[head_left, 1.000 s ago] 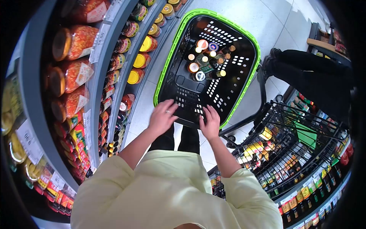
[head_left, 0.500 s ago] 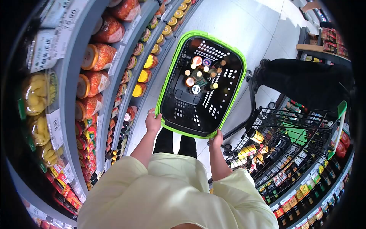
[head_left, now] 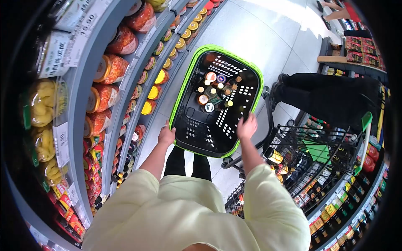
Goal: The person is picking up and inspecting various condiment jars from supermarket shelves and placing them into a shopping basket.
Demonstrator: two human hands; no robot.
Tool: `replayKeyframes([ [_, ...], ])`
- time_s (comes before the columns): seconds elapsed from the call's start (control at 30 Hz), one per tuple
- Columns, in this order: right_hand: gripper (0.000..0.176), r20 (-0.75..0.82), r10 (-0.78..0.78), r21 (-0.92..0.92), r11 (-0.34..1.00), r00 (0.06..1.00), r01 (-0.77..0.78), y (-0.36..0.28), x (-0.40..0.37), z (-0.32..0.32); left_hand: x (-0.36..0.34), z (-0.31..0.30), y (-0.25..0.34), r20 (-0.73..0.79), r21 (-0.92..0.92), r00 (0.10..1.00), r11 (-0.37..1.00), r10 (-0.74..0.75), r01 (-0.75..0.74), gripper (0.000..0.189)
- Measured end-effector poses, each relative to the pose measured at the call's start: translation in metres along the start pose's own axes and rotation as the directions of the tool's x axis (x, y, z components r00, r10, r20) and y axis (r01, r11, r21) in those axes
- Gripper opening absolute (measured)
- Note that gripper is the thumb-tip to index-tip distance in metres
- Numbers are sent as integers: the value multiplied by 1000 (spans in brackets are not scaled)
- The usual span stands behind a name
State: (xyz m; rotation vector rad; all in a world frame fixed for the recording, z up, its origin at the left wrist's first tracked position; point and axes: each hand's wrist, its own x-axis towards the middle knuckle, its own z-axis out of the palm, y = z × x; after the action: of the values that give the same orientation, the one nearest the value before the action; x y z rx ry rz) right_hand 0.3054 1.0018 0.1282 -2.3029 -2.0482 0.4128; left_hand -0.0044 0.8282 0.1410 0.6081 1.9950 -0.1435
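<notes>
A black basket [head_left: 197, 115] with a bright green rim hangs in front of my body. Several bottles and jars [head_left: 215, 94] with differently coloured caps stand together inside it. My left hand [head_left: 167, 134] is closed on the rim at the near left corner. At the right side of the basket, my right hand [head_left: 247, 126] is raised beside the rim, its fingers partly spread and nothing visible in them.
Shelves [head_left: 86, 54] of jars and packets run along the left. At the right are a wire shopping cart [head_left: 318, 146], a person in dark clothes [head_left: 326, 94] and more shelves [head_left: 335, 201]. Another person's arm [head_left: 337, 14] shows at the top right.
My right hand has left the near right corner of the rim and moved up along the right side. The basket sits slightly lower and further left in view.
</notes>
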Motion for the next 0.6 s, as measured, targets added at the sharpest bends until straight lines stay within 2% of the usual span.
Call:
replayKeyframes([
  [0.07, 66, -151, -210, -24, 978, 966, 208, -27, 74, 2, 2, 4, -3, -7, 25, 1000, 1000, -12, 12, 68],
  [0.13, 68, -178, -269, -103, 962, 946, 255, -57, 134, 8, -6, 0, -4, -11, -25, 999, 998, 54, -54, 69],
  [0.2, 67, 18, -199, -265, 944, 980, 196, -85, 168, 2, -6, 2, -14, 19, -64, 998, 996, 60, -59, 72],
  [0.23, 62, 170, -139, -237, 955, 976, 178, -90, 180, 2, -8, 7, -21, -67, -52, 991, 991, 117, -121, 74],
  [0.27, 49, 179, -105, -248, 957, 978, 148, -95, 189, 0, -6, 9, -25, -154, -37, 972, 982, 177, -184, 76],
  [0.3, 41, 231, -103, -285, 944, 968, 168, -100, 193, -9, -13, -1, -18, -102, -79, 986, 987, 134, -142, 82],
  [0.33, 33, 280, -99, -322, 927, 955, 190, -102, 195, -20, -21, -10, -9, -116, -88, 984, 985, 137, -148, 82],
  [0.37, 23, 203, -150, -294, 933, 968, 207, -103, 192, -31, -30, -18, 2, -133, -104, 978, 979, 158, -173, 85],
  [0.4, 21, 138, -223, -242, 937, 965, 251, -90, 199, -25, -39, -28, 13, -147, -116, 972, 973, 184, -202, 88],
  [0.47, 22, 87, -415, -190, 885, 905, 424, -86, 192, -59, -62, -52, 50, -211, -67, 940, 955, 269, -288, 94],
  [0.53, 29, 167, -419, -113, 891, 893, 439, -93, 173, -121, -99, -85, 94, -332, 62, 827, 886, 453, -460, 97],
  [0.6, 35, 160, -511, -47, 851, 845, 524, -96, 143, -190, -136, -118, 133, -434, 181, 644, 761, 631, -624, 98],
])
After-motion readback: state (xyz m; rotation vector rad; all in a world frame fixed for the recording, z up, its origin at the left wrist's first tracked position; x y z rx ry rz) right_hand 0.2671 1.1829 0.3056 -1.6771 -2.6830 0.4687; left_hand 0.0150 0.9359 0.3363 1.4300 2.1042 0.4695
